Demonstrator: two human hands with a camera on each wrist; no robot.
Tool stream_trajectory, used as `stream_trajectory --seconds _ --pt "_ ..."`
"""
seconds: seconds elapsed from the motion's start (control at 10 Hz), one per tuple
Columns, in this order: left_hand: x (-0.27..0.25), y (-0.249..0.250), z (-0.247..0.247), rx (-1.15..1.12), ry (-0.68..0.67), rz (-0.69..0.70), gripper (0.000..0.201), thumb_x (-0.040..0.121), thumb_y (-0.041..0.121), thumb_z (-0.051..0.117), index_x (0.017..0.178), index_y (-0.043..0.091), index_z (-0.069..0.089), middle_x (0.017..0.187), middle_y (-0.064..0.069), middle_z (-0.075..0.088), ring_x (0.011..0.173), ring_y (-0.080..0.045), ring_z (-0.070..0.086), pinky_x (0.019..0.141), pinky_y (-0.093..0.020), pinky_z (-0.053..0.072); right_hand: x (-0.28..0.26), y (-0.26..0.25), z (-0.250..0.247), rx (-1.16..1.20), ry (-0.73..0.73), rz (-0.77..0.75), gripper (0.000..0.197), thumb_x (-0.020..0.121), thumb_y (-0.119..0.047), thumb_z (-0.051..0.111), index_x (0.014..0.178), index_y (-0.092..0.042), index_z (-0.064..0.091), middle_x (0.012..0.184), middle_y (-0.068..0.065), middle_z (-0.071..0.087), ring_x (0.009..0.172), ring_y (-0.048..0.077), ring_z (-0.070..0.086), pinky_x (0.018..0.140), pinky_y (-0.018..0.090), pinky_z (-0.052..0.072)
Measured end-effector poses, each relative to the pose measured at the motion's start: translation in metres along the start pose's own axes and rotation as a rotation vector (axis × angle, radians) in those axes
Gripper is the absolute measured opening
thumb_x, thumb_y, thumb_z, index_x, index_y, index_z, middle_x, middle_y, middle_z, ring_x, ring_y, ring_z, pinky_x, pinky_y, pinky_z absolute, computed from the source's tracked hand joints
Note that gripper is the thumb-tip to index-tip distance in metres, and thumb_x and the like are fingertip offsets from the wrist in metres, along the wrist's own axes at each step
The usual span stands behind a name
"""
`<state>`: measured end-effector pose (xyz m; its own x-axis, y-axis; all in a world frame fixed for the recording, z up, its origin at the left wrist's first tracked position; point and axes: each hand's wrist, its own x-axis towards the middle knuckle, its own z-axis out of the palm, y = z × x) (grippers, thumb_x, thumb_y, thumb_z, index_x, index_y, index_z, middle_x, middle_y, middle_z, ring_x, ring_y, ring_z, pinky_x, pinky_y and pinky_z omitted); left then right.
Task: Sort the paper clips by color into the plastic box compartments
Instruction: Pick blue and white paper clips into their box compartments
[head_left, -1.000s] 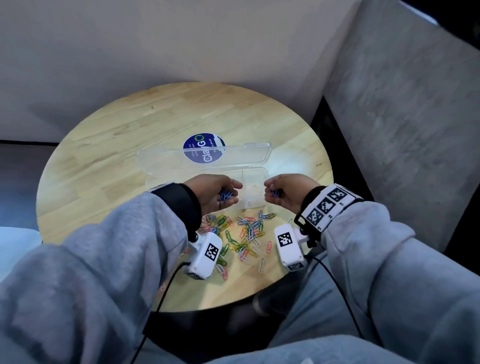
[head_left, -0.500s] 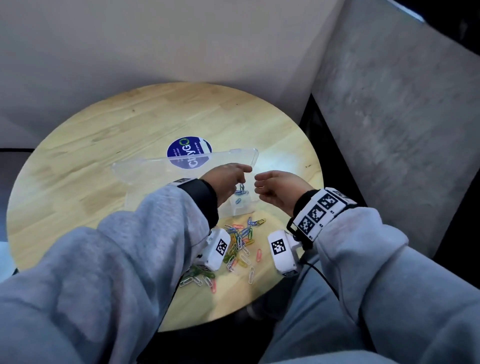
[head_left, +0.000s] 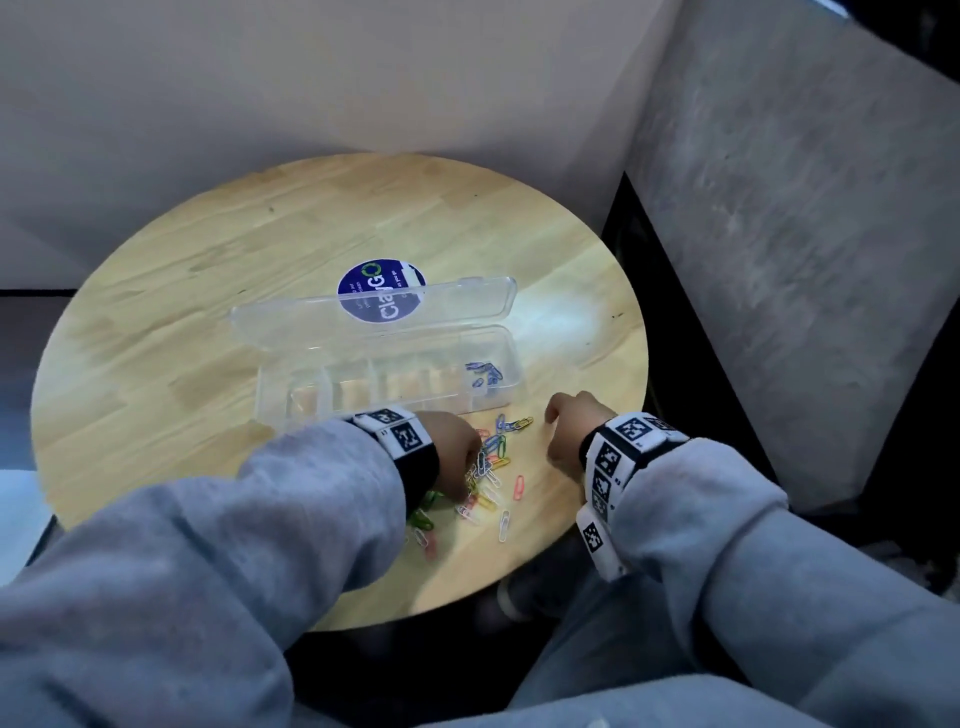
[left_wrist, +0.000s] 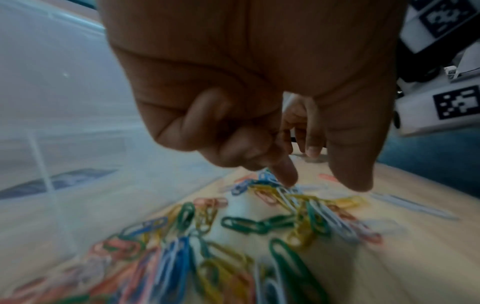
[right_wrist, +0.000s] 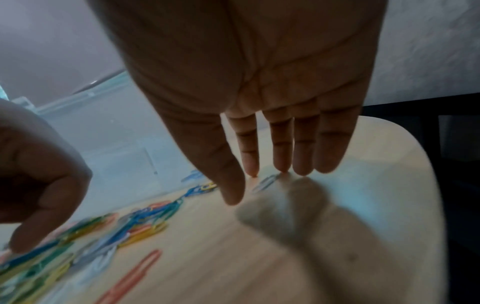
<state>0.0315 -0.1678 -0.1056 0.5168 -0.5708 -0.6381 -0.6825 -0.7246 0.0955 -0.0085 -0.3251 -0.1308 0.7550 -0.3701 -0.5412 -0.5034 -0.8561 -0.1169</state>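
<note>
A clear plastic box (head_left: 395, 387) lies open on the round wooden table (head_left: 234, 291), its lid (head_left: 363, 322) folded back. Several blue clips (head_left: 483, 371) lie in its right end compartment; the other compartments look empty. A mixed pile of coloured paper clips (head_left: 491, 467) (left_wrist: 259, 222) lies in front of the box. My left hand (head_left: 457, 452) (left_wrist: 320, 181) is over the pile, index finger and thumb pointing down and apart, the index tip touching a blue clip. My right hand (head_left: 569, 431) (right_wrist: 257, 183) has straight fingers, tips on the table by a pale clip (right_wrist: 267, 182).
A round blue sticker (head_left: 382, 291) shows through the lid. The table's near edge (head_left: 467, 597) runs just behind the pile, with my legs below it. A grey concrete wall (head_left: 805, 260) rises on the right, a beige wall behind.
Both hands have come back from the box's right end compartment down to the pile. The blue clips they held now lie in that compartment.
</note>
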Motion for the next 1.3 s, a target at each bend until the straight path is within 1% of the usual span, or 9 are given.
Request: stream_trajectory --seconds 0.2,0.4,0.6,0.8,0.9,1.0,1.1,1.2,1.3 --pt "0.003 0.008 0.023 0.013 0.051 -0.048 0.034 0.07 0.044 0.071 0.083 0.016 0.056 0.083 -0.003 0.063 0.077 -0.025 0.059 0.067 -0.03 0.049 0.005 -0.002 -0.005 -0.114 -0.091 -0.019 0.02 0.085 -0.013 0.058 0.105 -0.012 0.054 0.103 0.009 0.055 0.087 0.024 0.052 0.074 0.027 0.042" --pt "0.004 0.008 0.026 -0.046 0.082 -0.076 0.027 0.075 0.036 0.068 0.092 0.017 0.06 0.088 -0.001 0.064 0.082 -0.023 0.062 0.069 -0.031 0.05 0.01 0.011 -0.001 0.039 0.033 0.028 0.023 0.087 -0.013 0.056 0.11 -0.007 0.054 0.106 0.008 0.058 0.089 0.025 0.053 0.071 0.025 0.037" --pt "0.007 0.002 0.03 -0.081 0.129 -0.041 0.018 0.083 0.025 0.062 0.098 0.015 0.065 0.102 -0.003 0.067 0.094 -0.024 0.063 0.076 -0.028 0.047 0.01 0.018 0.001 0.219 0.036 0.076 0.038 0.085 -0.014 0.062 0.122 -0.004 0.058 0.128 0.018 0.056 0.118 0.033 0.053 0.075 0.027 0.035" --pt "0.004 -0.007 0.035 -0.157 0.159 -0.017 0.006 0.084 0.023 0.061 0.083 0.026 0.057 0.097 0.0 0.065 0.098 -0.022 0.06 0.07 -0.025 0.038 0.006 0.005 0.005 0.158 0.019 0.037 0.035 0.087 -0.012 0.056 0.122 -0.003 0.058 0.127 0.018 0.057 0.115 0.032 0.056 0.08 0.032 0.043" --pt "0.005 -0.014 0.035 -0.213 0.172 -0.004 0.009 0.083 0.018 0.061 0.084 0.026 0.06 0.091 0.002 0.063 0.09 -0.019 0.058 0.069 -0.024 0.038 0.004 -0.001 0.009 0.104 0.007 0.035 0.031 0.092 -0.011 0.047 0.12 -0.003 0.057 0.124 0.013 0.059 0.098 0.025 0.058 0.08 0.026 0.044" --pt "0.004 -0.021 0.035 -0.331 0.183 -0.022 0.012 0.08 0.017 0.063 0.088 0.025 0.065 0.083 0.008 0.057 0.081 -0.013 0.053 0.068 -0.022 0.038 0.005 -0.003 0.013 0.088 -0.015 0.02 0.033 0.09 -0.012 0.05 0.121 -0.003 0.057 0.126 0.015 0.057 0.109 0.029 0.057 0.086 0.031 0.045" --pt "0.0 -0.03 0.035 -0.515 0.209 -0.056 0.015 0.079 0.019 0.069 0.093 0.024 0.067 0.077 0.011 0.058 0.075 -0.01 0.055 0.062 -0.02 0.04 0.001 -0.006 0.014 0.13 -0.012 0.003 0.019 0.086 -0.014 0.057 0.104 -0.012 0.062 0.107 0.013 0.058 0.094 0.026 0.051 0.075 0.03 0.037" --pt "-0.002 -0.036 0.031 -0.768 0.225 -0.068 0.011 0.08 0.016 0.071 0.08 0.025 0.065 0.066 0.01 0.059 0.055 0.0 0.054 0.061 -0.017 0.042 0.008 -0.003 0.017 0.136 -0.03 0.053 0.03 0.082 -0.016 0.061 0.062 -0.021 0.039 0.069 -0.001 0.038 0.084 0.023 0.043 0.073 0.029 0.038" --pt "-0.006 -0.041 0.028 -1.087 0.168 -0.091 0.017 0.084 0.006 0.067 0.076 0.021 0.064 0.061 0.003 0.058 0.047 -0.003 0.053 0.063 -0.021 0.05 -0.002 -0.011 0.014 -0.031 -0.097 0.064 0.031 0.082 -0.011 0.055 0.057 -0.015 0.037 0.06 0.003 0.037 0.06 0.02 0.043 0.056 0.024 0.037"
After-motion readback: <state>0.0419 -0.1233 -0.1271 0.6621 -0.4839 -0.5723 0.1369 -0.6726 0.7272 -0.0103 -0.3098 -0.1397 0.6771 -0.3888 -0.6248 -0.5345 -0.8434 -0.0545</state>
